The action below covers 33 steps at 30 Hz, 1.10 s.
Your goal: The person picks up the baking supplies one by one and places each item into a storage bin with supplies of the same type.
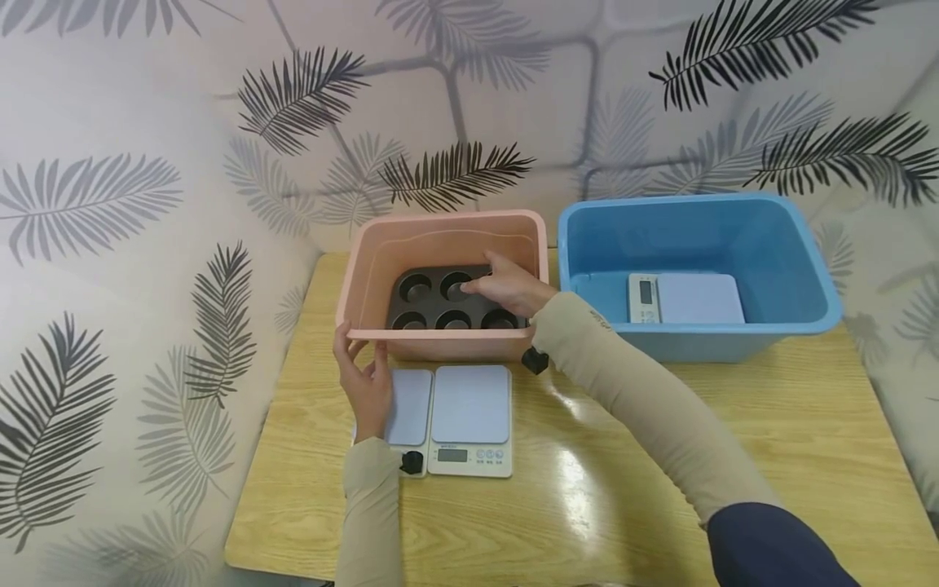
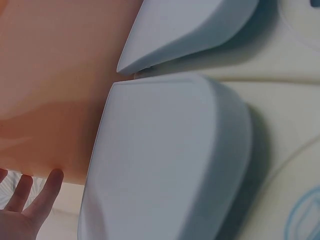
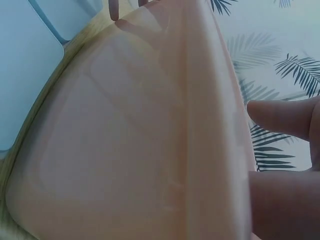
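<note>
Muffin pan: the dark pan (image 1: 434, 303) lies inside the pink bin (image 1: 455, 349), at the far edge of the tabletop (image 1: 477, 530), toward its far left corner.
Blue bin: this bin (image 1: 660, 346) stands just beside it, toward the tabletop's far right corner, with a white scale (image 1: 697, 300) lying inside.
Paired scales: the left scale (image 1: 409, 408) and right scale (image 1: 470, 408) lie side by side between the pink bin and the tabletop's near edge.
Backdrop: a leaf-patterned wall (image 1: 440, 106) rises behind the tabletop's far edge.
In the way: the pink bin's near wall cuts across the front of the pan; the right hand (image 1: 513, 287) covers part of its right end; the left hand (image 1: 367, 383) and a black block (image 1: 412, 462) cover parts of the left scale.
Left wrist view: a blue ring mark on the left scale shows here, unseen from the head.
Right wrist view: the pink bin's outer side fills the middle; the pan is out of sight.
Left hand: fingers spread, touching the pink bin's near left corner.
Right hand: reaches over the near rim, thumb and forefinger extended and apart above the pan; contact with it cannot be told.
</note>
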{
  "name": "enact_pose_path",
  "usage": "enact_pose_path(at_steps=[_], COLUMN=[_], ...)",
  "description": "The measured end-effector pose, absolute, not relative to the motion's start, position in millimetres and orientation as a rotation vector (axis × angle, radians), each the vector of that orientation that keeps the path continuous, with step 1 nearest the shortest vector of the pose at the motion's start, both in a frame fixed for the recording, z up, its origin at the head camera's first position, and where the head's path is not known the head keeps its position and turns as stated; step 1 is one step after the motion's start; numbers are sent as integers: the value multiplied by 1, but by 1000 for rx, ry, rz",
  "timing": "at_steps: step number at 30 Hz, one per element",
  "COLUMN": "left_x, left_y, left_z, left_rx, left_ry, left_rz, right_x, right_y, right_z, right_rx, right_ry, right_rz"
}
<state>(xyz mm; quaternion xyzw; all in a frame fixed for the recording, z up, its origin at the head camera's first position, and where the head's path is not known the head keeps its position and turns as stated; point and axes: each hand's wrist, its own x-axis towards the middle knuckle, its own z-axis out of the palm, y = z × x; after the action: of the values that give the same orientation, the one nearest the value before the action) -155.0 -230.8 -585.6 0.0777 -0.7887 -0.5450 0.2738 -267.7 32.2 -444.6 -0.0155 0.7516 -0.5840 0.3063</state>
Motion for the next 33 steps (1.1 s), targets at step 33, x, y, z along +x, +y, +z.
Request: enact_pose_path(at_steps=[33], left_x=[-154], left_y=[-229], left_z=[-581], left_rx=[203], left_ry=[-2114], left_rz=[-1483], right_x=[-248], right_y=[83], right_z=[-408], right_rx=[-109], right_ry=[2049], right_rz=[-1555])
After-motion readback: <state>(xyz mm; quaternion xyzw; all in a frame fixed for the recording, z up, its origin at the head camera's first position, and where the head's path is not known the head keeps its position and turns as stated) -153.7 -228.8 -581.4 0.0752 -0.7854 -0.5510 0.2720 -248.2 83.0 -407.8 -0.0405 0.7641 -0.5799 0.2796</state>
